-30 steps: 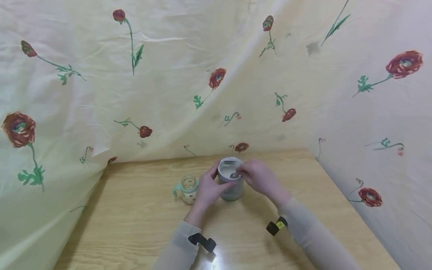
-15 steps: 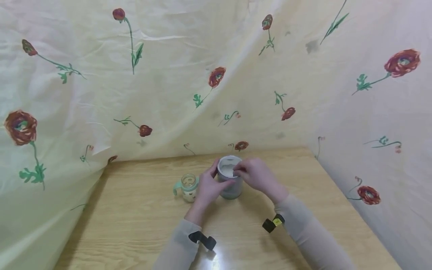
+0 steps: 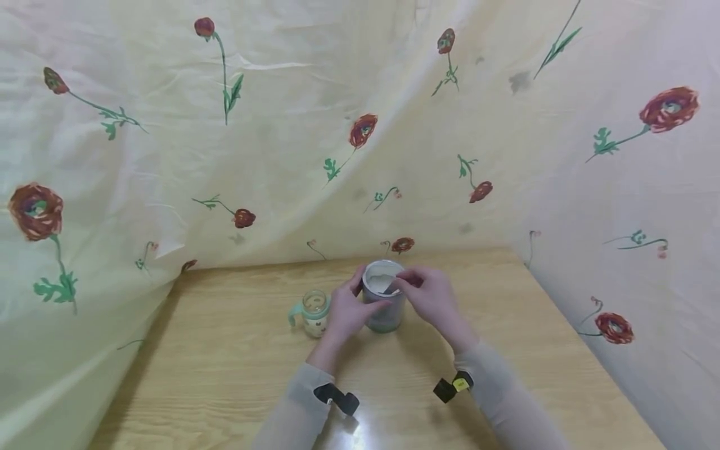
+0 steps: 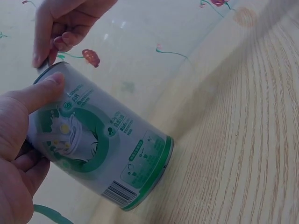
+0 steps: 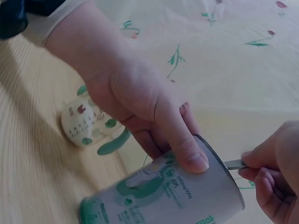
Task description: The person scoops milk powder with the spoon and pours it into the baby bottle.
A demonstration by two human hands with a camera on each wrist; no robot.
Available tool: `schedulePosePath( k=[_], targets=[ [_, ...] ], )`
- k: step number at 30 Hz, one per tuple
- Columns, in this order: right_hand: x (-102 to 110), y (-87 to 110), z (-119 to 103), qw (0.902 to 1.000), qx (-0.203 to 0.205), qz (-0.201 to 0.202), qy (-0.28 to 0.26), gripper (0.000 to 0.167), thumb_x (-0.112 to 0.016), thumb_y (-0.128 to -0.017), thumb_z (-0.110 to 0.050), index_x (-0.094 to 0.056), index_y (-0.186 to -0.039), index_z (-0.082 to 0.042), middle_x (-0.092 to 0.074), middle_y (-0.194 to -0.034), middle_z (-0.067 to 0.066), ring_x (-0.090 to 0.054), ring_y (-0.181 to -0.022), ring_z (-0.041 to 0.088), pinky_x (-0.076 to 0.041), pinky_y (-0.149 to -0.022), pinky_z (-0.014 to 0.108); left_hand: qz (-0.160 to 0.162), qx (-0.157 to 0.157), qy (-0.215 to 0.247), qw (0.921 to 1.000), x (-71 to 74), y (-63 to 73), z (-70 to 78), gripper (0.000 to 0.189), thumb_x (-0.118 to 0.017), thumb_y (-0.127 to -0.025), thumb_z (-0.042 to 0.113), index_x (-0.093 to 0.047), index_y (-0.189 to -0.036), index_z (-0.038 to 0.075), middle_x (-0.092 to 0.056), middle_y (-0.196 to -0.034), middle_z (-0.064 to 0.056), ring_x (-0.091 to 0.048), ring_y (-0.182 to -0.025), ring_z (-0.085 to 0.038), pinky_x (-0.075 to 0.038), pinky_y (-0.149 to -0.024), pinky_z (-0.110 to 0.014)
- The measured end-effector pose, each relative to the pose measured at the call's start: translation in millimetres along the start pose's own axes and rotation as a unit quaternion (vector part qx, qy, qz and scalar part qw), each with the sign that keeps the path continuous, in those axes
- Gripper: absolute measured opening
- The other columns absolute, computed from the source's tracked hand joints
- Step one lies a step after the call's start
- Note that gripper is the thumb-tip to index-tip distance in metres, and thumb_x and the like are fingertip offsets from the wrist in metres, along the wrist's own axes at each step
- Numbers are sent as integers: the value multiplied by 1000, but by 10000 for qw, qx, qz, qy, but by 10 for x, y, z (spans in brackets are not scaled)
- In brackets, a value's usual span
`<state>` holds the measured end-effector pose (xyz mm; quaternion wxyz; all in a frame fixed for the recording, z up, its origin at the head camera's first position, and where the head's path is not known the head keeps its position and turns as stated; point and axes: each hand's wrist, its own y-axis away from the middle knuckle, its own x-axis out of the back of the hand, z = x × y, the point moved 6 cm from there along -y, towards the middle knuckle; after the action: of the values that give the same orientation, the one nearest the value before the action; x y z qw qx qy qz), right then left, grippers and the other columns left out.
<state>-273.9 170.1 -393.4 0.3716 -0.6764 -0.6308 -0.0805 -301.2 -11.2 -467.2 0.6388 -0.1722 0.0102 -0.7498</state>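
A white and green milk powder can (image 3: 385, 317) stands on the table, with its top uncovered and white powder (image 3: 379, 283) visible inside. My left hand (image 3: 345, 311) grips the can near its rim, thumb across the printed side in the left wrist view. The fingers behind it are partly hidden. Over the mouth, my right hand (image 3: 432, 299) pinches the handle of a metal spoon (image 5: 235, 164) between thumb and fingers. The spoon slants down into the can, and its bowl is hidden in the wrist views.
Left of the can, beside my left hand, stands a small baby bottle (image 3: 315, 324) with no cap, a clear neck and mint-green handles. A wooden table (image 3: 236, 369) lies beneath everything. Flowered cloth (image 3: 292, 156) hangs at the back and sides.
The spoon bowl, visible above the powder a second ago, has dipped lower in the can. My right hand has turned slightly and its wrist has shifted left. The left hand keeps its grip.
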Motion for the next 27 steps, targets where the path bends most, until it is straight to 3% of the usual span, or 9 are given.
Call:
schedulePosePath(
  k=[5, 11, 18, 22, 27],
  targets=[
    [16, 112, 180, 9915, -878, 531, -795, 10, -83, -95, -12, -82, -99, -3, -79, -91, 9, -71, -78, 22, -57, -63, 24, 34, -13, 23, 10000, -8, 6, -8, 98, -99, -79, 28, -48, -160, 4, -57, -155, -15, -55, -142, -34, -48, -116, -47],
    [-16, 241, 365, 9673, -1558, 1028, -1716, 19, -82, -97, -16, -79, -103, 1, -80, -97, 13, -71, -80, 18, -62, -66, 30, 32, 27, 59, 10000, -11, 5, -8, 100, -98, -80, 30, -46, -161, 4, -54, -157, -14, -53, -144, -32, -47, -117, -46],
    [-15, 318, 386, 9513, -1282, 1891, -2071, 17, -82, -96, -9, -78, -102, 5, -79, -94, 11, -69, -73, 16, -59, -62, 20, 16, 11, 77, 10000, -8, -28, 21, 101, -99, -79, 30, -46, -161, 4, -54, -157, -14, -53, -144, -35, -46, -117, -48],
    [-13, 390, 377, 9377, -1354, 2316, -2210, 14, -80, -97, -4, -76, -103, 8, -77, -91, 6, -67, -71, 10, -57, -61, 18, -5, 47, 70, 10000, -13, -33, 14, 102, -98, -79, 31, -45, -161, 4, -54, -158, -14, -52, -144, -36, -46, -117, -48],
    [-8, 489, 252, 9359, -1305, 2455, -2162, 11, -76, -97, 4, -73, -102, 13, -76, -91, 11, -63, -66, 4, -57, -61, 17, 5, 135, 91, 9999, -16, 1, -11, 103, -99, -78, 31, -45, -162, 7, -54, -158, -13, -52, -145, -35, -46, -117, -47]
  ],
)
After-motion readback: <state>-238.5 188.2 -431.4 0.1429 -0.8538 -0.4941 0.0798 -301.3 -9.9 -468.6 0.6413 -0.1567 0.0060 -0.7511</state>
